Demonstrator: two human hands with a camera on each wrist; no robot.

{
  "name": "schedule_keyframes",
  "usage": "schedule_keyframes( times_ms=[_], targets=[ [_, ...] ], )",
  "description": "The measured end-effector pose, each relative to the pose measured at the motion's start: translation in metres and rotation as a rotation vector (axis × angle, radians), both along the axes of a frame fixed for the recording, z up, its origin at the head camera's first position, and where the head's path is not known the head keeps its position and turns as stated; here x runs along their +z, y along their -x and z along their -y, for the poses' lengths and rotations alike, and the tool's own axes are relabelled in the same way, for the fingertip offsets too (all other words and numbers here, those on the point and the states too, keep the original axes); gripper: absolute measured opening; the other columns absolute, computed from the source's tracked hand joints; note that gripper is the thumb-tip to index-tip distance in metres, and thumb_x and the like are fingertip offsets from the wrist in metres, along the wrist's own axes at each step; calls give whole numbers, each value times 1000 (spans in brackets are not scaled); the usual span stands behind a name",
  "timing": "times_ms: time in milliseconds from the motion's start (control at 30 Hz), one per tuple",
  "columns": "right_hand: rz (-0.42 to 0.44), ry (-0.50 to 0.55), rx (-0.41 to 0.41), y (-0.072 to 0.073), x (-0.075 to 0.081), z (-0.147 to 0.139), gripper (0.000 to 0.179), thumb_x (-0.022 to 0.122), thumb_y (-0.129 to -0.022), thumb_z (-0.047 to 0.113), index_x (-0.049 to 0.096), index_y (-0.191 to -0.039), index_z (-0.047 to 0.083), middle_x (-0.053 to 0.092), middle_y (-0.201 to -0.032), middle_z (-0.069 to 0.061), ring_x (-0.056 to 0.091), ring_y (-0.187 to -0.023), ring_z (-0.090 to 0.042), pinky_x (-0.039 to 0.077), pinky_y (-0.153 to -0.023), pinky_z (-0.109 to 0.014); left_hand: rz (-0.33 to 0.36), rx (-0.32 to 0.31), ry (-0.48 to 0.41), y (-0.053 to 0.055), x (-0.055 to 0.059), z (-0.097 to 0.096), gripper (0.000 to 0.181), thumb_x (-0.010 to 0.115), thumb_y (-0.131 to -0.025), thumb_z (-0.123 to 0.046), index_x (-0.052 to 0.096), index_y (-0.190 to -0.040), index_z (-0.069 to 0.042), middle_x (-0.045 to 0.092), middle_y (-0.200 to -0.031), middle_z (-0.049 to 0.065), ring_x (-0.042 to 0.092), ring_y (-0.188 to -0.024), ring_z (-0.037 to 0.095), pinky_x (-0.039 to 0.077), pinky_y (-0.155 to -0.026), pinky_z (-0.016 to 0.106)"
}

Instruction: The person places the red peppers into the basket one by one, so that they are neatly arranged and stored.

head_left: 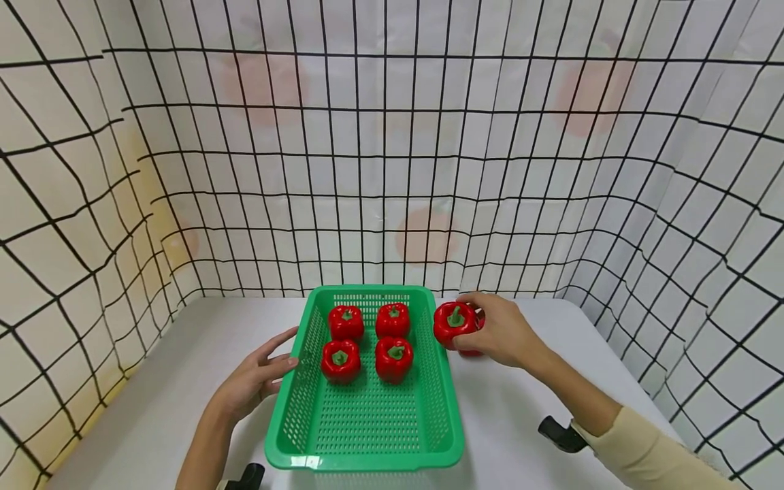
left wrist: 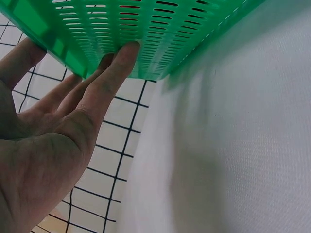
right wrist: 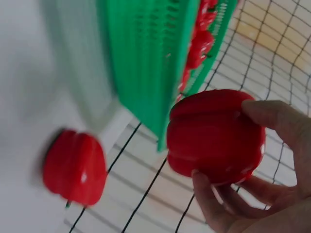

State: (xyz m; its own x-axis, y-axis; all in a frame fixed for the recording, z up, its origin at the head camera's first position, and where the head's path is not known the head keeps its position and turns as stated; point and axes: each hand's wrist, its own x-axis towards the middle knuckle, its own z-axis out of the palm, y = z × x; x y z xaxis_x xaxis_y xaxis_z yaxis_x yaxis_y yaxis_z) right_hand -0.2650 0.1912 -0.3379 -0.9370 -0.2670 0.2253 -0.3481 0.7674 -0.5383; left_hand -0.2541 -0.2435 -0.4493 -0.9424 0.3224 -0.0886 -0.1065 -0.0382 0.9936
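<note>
My right hand (head_left: pixel 505 333) holds a red bell pepper (head_left: pixel 449 330) with a green stem just outside the right rim of a green plastic basket (head_left: pixel 367 463). In the right wrist view the thumb and fingers grip this pepper on opposite sides, above the table. Another red bell pepper (right wrist: pixel 75 167) lies on the white table, mostly hidden behind the held one in the head view. Inside the basket's far half sit several red bell peppers (head_left: pixel 340 361), in two rows. My left hand (head_left: pixel 254 378) is at the basket's left side, its loosely extended fingers touching the perforated wall.
The basket stands on a white-covered table (head_left: pixel 184 381). A black wire grid (head_left: pixel 386 156) over white sheeting closes off the back and both sides. Black wrist-worn devices (head_left: pixel 562 434) show on both arms.
</note>
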Motion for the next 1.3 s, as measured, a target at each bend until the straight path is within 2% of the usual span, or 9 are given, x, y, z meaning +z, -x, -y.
schedule_keyframes(
  times_ms=[200,433,633,833,1000,1167,1300],
  targets=[
    [58,80,2,-3,6,17,61,81,-77,29,61,-132,8,69,-114,-10,65,-102,-28,62,-70,-34,-15,-19,-1,0,1,-1,76,61,-101,-18,18,-163,-22,55,-147,21,71,-113,37,58,-93,48],
    [100,136,31,-3,6,34,63,82,-79,31,62,-135,10,69,-118,-10,64,-107,-29,60,-66,-31,-20,-24,0,-1,1,-3,77,62,-101,-20,17,-164,-22,52,-149,24,70,-114,38,58,-93,49],
    [126,173,65,-2,3,47,61,84,-79,32,64,-133,14,68,-121,-7,64,-108,-28,61,-70,-32,-15,-18,7,-1,2,-3,77,62,-101,-20,18,-164,-23,53,-148,23,69,-114,40,58,-93,49],
    [161,208,87,-3,3,63,66,87,-76,34,63,-135,18,67,-125,-6,65,-109,-29,63,-71,-35,-15,-20,9,-1,2,-2,77,62,-101,-20,18,-164,-22,52,-149,24,69,-114,40,58,-93,49],
    [186,233,108,-3,0,75,66,88,-77,33,63,-136,19,67,-127,-5,69,-104,-26,64,-74,-36,-5,-7,6,-1,2,-1,75,62,-101,-19,20,-163,-24,51,-150,24,70,-114,39,58,-93,50],
    [208,245,131,-4,-5,90,66,88,-78,33,63,-136,18,68,-125,-5,70,-99,-24,64,-74,-36,2,-4,2,-1,1,-2,75,62,-101,-19,21,-163,-26,50,-151,23,69,-115,38,58,-94,49],
    [217,234,154,-4,-8,103,66,89,-78,32,62,-136,17,69,-122,-4,68,-102,-24,64,-75,-35,-10,-17,-6,-1,1,-1,75,62,-101,-18,20,-163,-23,50,-151,24,70,-115,37,58,-93,48]
  ],
)
